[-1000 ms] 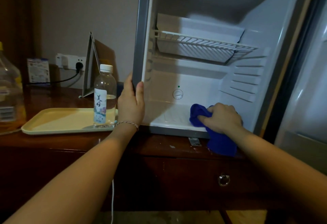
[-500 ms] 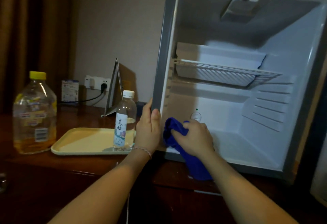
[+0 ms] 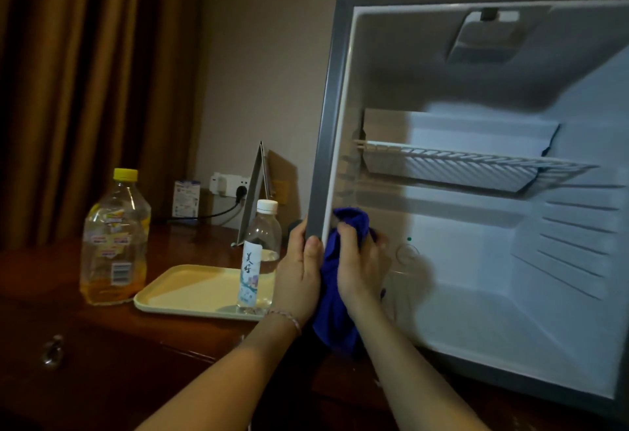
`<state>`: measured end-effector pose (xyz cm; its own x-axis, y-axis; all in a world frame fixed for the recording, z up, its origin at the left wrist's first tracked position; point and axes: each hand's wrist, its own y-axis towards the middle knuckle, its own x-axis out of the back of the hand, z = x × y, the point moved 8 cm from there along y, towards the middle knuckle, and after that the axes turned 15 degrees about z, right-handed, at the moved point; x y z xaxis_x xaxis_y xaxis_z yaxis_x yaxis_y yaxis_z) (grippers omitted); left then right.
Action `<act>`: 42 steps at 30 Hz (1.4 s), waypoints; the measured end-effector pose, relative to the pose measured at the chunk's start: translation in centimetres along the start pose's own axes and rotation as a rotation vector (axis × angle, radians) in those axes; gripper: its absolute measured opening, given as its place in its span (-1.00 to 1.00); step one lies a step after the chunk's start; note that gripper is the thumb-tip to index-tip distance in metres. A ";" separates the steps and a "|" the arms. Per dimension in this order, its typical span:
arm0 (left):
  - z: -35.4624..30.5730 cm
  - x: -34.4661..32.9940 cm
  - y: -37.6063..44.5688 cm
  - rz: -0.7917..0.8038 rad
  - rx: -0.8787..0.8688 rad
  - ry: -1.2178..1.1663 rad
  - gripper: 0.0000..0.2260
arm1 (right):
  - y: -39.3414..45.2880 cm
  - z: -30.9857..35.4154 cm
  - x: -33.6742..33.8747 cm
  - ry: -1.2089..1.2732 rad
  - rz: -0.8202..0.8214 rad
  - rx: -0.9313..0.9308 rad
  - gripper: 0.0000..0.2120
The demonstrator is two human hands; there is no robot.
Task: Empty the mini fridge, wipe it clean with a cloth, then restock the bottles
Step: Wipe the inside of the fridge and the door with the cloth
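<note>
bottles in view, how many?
2. Large yellow-capped bottle stands on the wooden cabinet left of the tray; small white-capped bottle stands on the tray. Fridge shows none.

We cannot see the right side of the mini fridge (image 3: 332, 117), which runs off the picture's right edge, its lower corner cut off too. The blue cloth (image 3: 332, 315) is partly covered by the right hand (image 3: 360, 265), and its lower folds sink into shadow. The small bottle (image 3: 259, 253) hides behind the left hand (image 3: 299, 277) on one side (its label print is too small for us to read). Labels on the large bottle (image 3: 114, 240) are blurred. The dresser (image 3: 102, 345) front is too dark to make out.
</note>
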<state>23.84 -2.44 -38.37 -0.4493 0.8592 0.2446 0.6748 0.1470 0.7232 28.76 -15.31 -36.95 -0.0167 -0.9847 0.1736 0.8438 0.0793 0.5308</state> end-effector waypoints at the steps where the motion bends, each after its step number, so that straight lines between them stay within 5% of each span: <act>1: 0.1 0.0 0.0 -0.005 -0.004 -0.004 -0.57 | 0.0 -0.1 -0.1 0.061 -0.030 -0.033 -0.31; 13: -0.2 -0.2 -0.1 -0.039 0.009 0.011 -0.79 | 3.1 1.4 0.1 -0.154 -0.129 0.132 -0.67; 26: -0.5 -0.1 -0.3 -0.084 0.022 0.046 -0.86 | 4.4 -1.6 -0.4 -0.153 -0.039 -0.070 -0.59; 36: 0.1 -0.5 -0.2 -0.020 0.097 -0.017 -0.76 | -0.2 1.7 -0.3 -0.125 -0.160 0.264 -0.43; 42: -0.3 -0.5 -0.3 -0.032 0.086 -0.015 -0.67 | 1.2 3.7 0.5 -0.213 -0.289 0.448 -0.58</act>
<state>23.68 -3.05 -38.52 -0.4632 0.8605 0.2121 0.7084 0.2156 0.6721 27.79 -15.16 -33.14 -0.3597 -0.9268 0.1076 0.4797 -0.0848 0.8733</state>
